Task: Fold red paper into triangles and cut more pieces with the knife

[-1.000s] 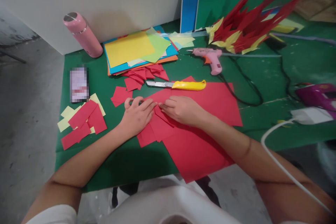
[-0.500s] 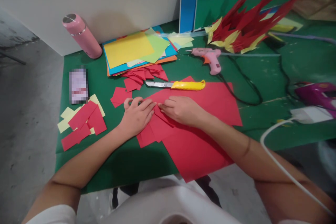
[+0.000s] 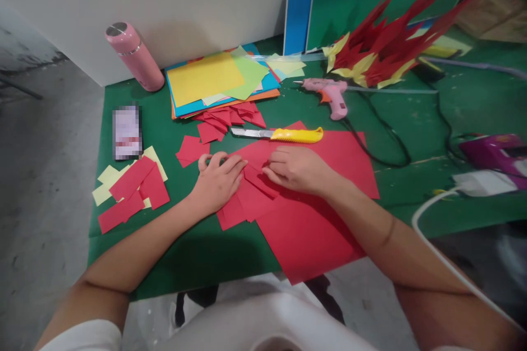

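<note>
A small folded red paper piece lies over other red paper pieces at the left edge of a large red sheet. My left hand rests on the folded piece's left end, its fingertips pressed together against it. Beside that piece, over the sheet, is my right hand with its fingers curled and closed. Its fingertips are close to the fold, and whether they grip any paper is hidden. Just beyond both hands lies a yellow-handled utility knife with its blade out, pointing left.
Cut red pieces lie before a coloured paper stack. A pink bottle, a phone and paper strips are at left. A pink glue gun, cords, a white plug and a red-yellow paper flame are at right.
My right hand has slid a little to the right, away from my left fingertips, uncovering more of the folded red piece. My left hand has stayed on the paper.
</note>
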`<state>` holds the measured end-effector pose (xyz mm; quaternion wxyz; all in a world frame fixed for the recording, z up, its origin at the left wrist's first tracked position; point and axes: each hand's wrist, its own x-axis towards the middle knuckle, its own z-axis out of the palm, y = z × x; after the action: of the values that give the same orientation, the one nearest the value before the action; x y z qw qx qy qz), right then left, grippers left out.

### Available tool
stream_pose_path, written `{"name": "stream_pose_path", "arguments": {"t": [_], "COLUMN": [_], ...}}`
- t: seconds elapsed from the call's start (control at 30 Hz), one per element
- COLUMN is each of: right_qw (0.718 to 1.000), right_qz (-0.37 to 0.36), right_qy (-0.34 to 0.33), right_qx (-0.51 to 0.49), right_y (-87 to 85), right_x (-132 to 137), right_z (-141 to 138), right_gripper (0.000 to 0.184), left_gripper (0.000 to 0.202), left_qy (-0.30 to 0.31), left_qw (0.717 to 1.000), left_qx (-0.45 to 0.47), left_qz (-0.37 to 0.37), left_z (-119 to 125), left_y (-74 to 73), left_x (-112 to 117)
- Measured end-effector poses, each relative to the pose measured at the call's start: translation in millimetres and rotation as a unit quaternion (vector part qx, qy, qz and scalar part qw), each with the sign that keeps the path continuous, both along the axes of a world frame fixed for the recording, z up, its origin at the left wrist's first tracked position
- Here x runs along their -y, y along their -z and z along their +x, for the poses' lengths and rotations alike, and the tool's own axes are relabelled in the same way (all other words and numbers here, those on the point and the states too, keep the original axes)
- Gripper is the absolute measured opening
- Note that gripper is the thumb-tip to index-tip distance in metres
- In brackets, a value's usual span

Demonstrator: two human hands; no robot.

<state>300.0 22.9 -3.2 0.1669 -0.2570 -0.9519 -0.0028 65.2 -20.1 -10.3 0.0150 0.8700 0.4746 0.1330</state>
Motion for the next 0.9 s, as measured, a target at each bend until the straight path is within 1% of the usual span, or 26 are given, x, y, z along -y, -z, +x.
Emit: {"name": "stream_pose_path", "arguments": {"t": [0.17, 0.27, 0.4, 0.5, 0.6, 0.73, 0.83, 0.9], "right_qw": [1.0, 1.0, 0.999, 0.999, 0.999, 1.0, 0.998, 0.997], "right_qz": [-0.007, -0.005, -0.004, -0.005, -0.004, 0.014, 0.048, 0.052], "right_qy": [-0.012, -0.012, -0.028, -0.019, -0.014, -0.004, 0.023, 0.046], "right_qx": [0.011, 0.013, 0.025, 0.033, 0.036, 0.026, 0.031, 0.023], "right_y": [-3.4, -6.0, -7.9, -6.5, -4.5, -6.1, -9.6, -10.8], "right_x": [-3, -6, -10, -13, -15, -20, -23, -24], "right_z": [3, 6, 8, 8, 9, 17, 26, 29], "right_gripper": [0.043, 0.04, 0.037, 0.034, 0.032, 0.031, 0.03, 0.028], "left_gripper": [0.034, 0.033, 0.032, 0.03, 0.029, 0.026, 0.027, 0.027], "left_qy": [0.004, 0.012, 0.019, 0.026, 0.061, 0.124, 0.15, 0.157], "left_qw": [1.0, 1.0, 1.0, 0.999, 0.998, 0.992, 0.989, 0.988], "left_qx": [0.004, 0.004, 0.006, 0.022, 0.032, 0.013, 0.005, 0.008], "left_qz": [0.009, 0.008, 0.009, 0.004, 0.006, 0.016, 0.011, 0.012], "left_z": [0, 0, -1, -3, -6, -11, -14, -15], "left_y": [-0.1, 0.4, 0.0, -1.2, -2.4, -2.9, -2.1, -1.5], "left_x": [0, -1, -3, -5, -7, -11, -13, -14]}}
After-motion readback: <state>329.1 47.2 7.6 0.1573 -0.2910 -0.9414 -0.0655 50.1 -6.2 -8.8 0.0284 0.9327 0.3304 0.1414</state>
